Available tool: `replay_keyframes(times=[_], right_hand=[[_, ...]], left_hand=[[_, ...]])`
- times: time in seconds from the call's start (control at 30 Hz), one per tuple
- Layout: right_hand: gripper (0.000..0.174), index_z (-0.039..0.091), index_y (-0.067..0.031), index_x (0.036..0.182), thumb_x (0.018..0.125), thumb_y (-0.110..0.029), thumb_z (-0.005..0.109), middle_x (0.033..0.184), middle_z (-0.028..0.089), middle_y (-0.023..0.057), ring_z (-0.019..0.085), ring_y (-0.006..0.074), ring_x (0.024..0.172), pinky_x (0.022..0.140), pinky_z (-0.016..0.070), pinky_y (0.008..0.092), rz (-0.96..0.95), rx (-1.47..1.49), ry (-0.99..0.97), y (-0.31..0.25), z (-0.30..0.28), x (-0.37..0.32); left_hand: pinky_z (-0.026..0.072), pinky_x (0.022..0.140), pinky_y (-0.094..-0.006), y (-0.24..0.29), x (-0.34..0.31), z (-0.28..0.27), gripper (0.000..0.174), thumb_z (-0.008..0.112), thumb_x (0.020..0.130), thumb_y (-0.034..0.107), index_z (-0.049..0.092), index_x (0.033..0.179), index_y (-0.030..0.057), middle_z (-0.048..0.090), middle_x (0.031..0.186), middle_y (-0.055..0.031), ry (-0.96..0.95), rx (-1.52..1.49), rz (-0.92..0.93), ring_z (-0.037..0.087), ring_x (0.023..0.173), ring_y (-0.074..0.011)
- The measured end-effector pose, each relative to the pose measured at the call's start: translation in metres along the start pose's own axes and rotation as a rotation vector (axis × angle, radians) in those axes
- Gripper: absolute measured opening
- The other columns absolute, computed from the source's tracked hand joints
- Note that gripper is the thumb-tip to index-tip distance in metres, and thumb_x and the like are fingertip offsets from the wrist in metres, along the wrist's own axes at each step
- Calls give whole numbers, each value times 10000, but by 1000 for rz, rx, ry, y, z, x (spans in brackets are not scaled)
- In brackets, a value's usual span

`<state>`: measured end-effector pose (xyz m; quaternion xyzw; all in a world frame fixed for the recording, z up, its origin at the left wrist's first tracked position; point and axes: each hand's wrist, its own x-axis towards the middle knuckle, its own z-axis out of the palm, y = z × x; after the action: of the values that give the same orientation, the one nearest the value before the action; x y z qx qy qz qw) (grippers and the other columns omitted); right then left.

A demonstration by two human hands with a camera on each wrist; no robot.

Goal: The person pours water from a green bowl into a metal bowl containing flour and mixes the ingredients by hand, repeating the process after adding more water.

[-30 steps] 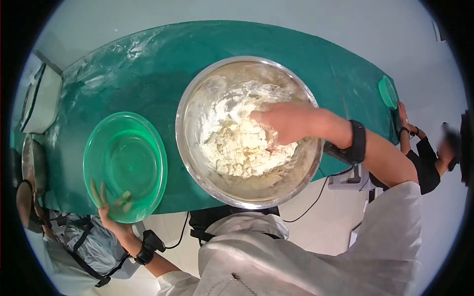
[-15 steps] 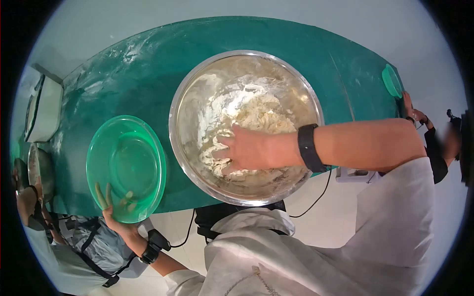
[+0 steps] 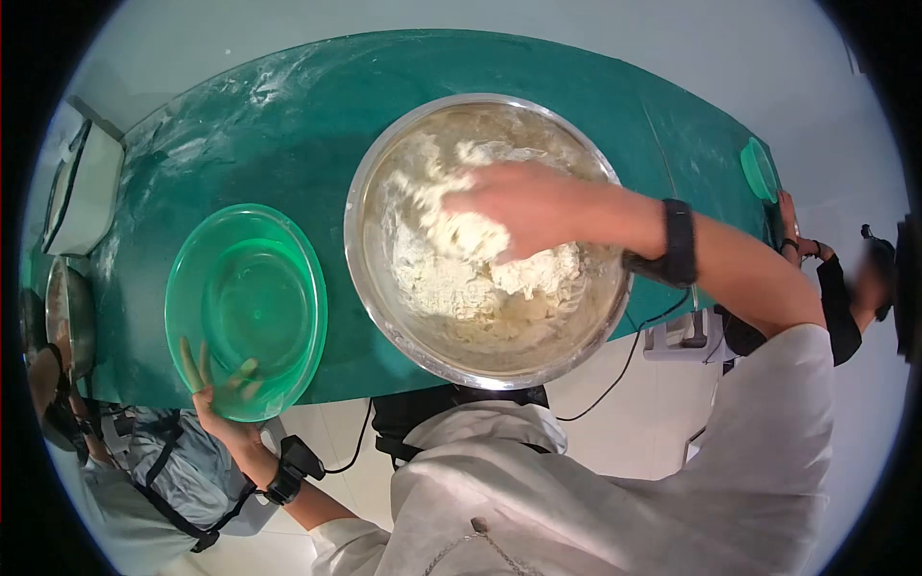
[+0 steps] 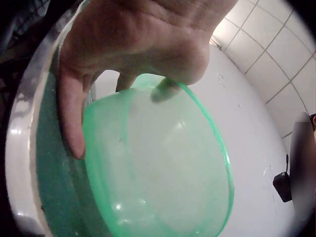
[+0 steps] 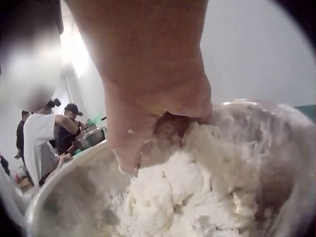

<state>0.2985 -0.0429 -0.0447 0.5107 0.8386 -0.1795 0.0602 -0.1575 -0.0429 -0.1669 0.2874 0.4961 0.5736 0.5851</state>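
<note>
In the head view a wide metal bowl (image 3: 360, 259) stands on the green table, with pale, shaggy dough (image 3: 451, 288) inside. My right hand (image 3: 523, 206) reaches into it from the right. Its fingers grip a clump of dough (image 5: 173, 187), which hides the fingertips in the right wrist view. At the left, my left hand (image 3: 226, 394) rests against the near side of a translucent green basin (image 3: 312, 317). Its fingers are spread and fairly straight along the wall, partly seen through the plastic. From the left wrist, one finger (image 4: 73, 128) lies down the basin's outside.
Flour streaks (image 3: 269, 86) mark the far left of the table (image 3: 538, 72). A pale box (image 3: 91, 192) and another metal bowl (image 3: 72, 307) stand at the left edge. A small green bowl (image 3: 759, 168) sits far right, near another person's hand (image 3: 788, 213).
My right hand pressed down toward the bowl's near left, then moved back up and away, lifting part of the dough. My left hand stays at the green basin.
</note>
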Motion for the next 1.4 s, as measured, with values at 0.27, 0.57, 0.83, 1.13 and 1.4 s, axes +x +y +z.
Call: replay_keyframes(times=[0.27,0.57,0.83,1.13,1.4], right_hand=[[397,645,-76,1044,658,-124,718,1038,591,155,576,368,1023,833,502,445,188,-160,-352,-9,-34,-68],[236,655,-46,943,716,-15,601,1114,565,156,575,397,978,695,540,421,-16,-239,-194,17,37,-29],[410,559,-54,1204,798,-65,607,1137,581,218,561,371,1065,870,476,431,39,178,-330,30,-22,-20],[986,382,-79,1391,570,-362,848,1285,489,243,533,373,1142,952,433,413,404,130,-250,32,16,-7],[788,468,-67,1278,570,-194,791,944,616,246,589,401,973,802,485,450,328,84,-52,26,26,-19]], left_hand=[[559,691,-386,5,-7,26,689,416,825,230,240,1484,129,295,1491,-175,-35,97,41,660,865,-362],[551,729,-419,4,-4,19,706,438,818,251,239,1473,78,340,1469,-173,-61,63,42,652,862,-378],[535,769,-440,-5,7,-3,684,430,832,237,246,1467,61,352,1461,-169,-15,26,7,648,881,-380],[503,831,-430,-2,0,12,680,430,832,238,262,1477,106,353,1457,-177,19,9,20,623,951,-360],[514,800,-435,0,-6,16,665,437,834,247,280,1471,137,365,1447,-166,-74,39,50,638,903,-363]])
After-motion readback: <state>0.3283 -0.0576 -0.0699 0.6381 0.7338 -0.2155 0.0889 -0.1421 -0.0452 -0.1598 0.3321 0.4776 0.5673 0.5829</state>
